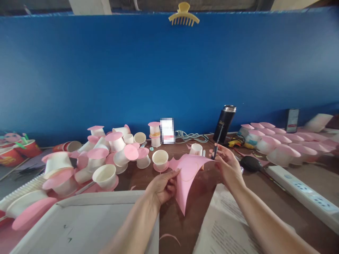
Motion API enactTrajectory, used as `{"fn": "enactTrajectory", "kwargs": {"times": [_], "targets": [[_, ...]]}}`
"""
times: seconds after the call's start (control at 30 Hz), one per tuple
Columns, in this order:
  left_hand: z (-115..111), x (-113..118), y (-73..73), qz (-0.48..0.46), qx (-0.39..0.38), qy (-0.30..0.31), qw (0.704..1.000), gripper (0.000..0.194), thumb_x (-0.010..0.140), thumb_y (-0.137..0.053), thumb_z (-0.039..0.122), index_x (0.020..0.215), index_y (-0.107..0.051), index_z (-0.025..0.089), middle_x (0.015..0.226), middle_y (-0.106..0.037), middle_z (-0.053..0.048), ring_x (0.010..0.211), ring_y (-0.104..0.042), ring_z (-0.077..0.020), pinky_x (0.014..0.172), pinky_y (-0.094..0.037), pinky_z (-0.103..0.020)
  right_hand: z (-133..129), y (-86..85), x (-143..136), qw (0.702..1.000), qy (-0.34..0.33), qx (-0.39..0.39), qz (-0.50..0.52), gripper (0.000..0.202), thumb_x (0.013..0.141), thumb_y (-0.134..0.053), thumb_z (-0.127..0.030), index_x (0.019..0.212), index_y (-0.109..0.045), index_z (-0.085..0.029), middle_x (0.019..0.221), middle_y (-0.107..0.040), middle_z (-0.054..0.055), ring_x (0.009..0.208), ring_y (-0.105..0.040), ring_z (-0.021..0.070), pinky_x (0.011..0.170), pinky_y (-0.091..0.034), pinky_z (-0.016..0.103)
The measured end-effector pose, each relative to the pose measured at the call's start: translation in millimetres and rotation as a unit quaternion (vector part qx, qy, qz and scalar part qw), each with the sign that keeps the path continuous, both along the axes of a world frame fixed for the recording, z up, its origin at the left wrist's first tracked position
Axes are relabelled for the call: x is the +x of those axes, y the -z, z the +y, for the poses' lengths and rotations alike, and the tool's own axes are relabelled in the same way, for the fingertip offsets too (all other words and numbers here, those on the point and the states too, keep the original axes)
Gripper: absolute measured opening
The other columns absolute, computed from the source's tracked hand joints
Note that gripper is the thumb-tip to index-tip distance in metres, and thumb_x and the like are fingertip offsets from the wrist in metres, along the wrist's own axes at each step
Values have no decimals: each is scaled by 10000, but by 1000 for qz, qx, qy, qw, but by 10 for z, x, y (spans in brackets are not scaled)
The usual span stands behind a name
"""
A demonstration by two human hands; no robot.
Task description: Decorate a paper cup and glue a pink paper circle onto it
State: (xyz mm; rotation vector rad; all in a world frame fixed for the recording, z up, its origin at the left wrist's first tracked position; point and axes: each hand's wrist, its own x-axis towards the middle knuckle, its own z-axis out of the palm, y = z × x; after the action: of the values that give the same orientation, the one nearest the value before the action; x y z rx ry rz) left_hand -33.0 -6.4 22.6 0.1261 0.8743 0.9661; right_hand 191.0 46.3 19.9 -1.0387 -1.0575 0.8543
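My left hand (163, 187) pinches the left side of a pink paper sheet (188, 173), which hangs down to a point over the brown table. A curved line shows on the sheet. In my right hand (228, 165) are dark-handled scissors (215, 151), their blades pointing up and away from the paper. The sheet's right corner meets my right fingers. Just behind the sheet stands a white paper cup (196, 149). Left of it, another white cup (160, 159) sits on a pink disc.
Many cups with pink discs (97, 153) crowd the left, beside a white box lid (87, 218). A black flask (224, 123), power strip (302, 190), black mouse (250, 163) and more pink-topped cups (283, 151) are at right. Printed paper (225, 225) lies in front.
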Motion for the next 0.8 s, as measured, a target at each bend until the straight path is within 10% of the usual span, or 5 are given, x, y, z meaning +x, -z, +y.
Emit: {"fn": "enactTrajectory", "kwargs": {"times": [0.2, 0.4, 0.8], "targets": [[49, -25, 35, 46, -12, -1, 999, 239, 665, -750, 102, 732, -521, 121, 574, -470, 50, 390, -405, 14, 285, -214, -50, -48, 10, -64, 1000, -4, -3, -22, 491, 711, -690, -398, 1152, -583, -210, 972, -692, 73, 850, -645, 214, 601, -496, 280], [157, -162, 116, 100, 162, -61, 980, 324, 613, -796, 162, 744, -501, 140, 591, -424, 75, 402, -351, 21, 305, -195, -59, -88, -28, -103, 998, 31, 16, -46, 448, 710, -695, -398, 1104, -604, -207, 955, -699, 75, 882, -648, 224, 676, -525, 326], [-69, -32, -75, -23, 283, -10, 959, 473, 716, -727, 175, 1155, -558, 230, 656, -413, 65, 490, -369, 1, 407, -231, -96, -156, -100, -89, 993, 37, 99, 56, 511, 684, -741, -364, 1145, -558, -241, 917, -650, 29, 810, -617, 149, 734, -495, 294]]}}
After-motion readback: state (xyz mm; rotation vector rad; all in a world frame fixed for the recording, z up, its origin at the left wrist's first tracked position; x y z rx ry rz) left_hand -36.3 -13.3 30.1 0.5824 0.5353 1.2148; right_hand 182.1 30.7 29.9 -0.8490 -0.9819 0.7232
